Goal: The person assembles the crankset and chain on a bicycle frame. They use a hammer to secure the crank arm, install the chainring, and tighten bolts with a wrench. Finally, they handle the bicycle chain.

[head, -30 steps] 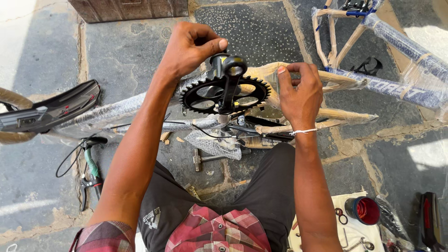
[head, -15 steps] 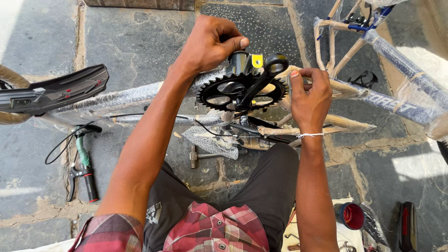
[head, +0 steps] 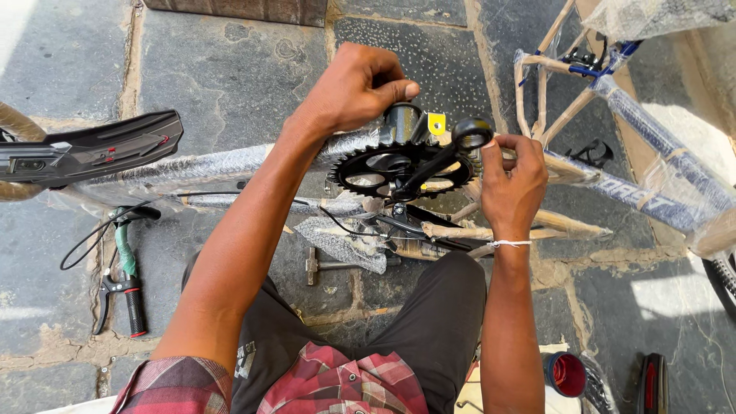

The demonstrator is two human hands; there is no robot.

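Now left hand (head: 356, 88) pinches the toothed black chainring (head: 402, 169); right hand (head: 512, 184) grips its slim metal crank arm (head: 448, 153).

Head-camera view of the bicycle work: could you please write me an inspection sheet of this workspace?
Surface: grey stone-slab floor, mortar joints showing.
Job's things: black toothed chainring with crank arm on a plastic-wrapped bicycle frame lying on its side.
Clutter: small metal hammer; black plastic mudguard; red round can.
Hands: left hand pinches at the frame's grey cylindrical shell; right hand grips by the crank's end.
Cables: thin black cable loops to a black-and-green handlebar grip with brake lever.
Surroundings: second wrapped frame at right; brick edge at top.
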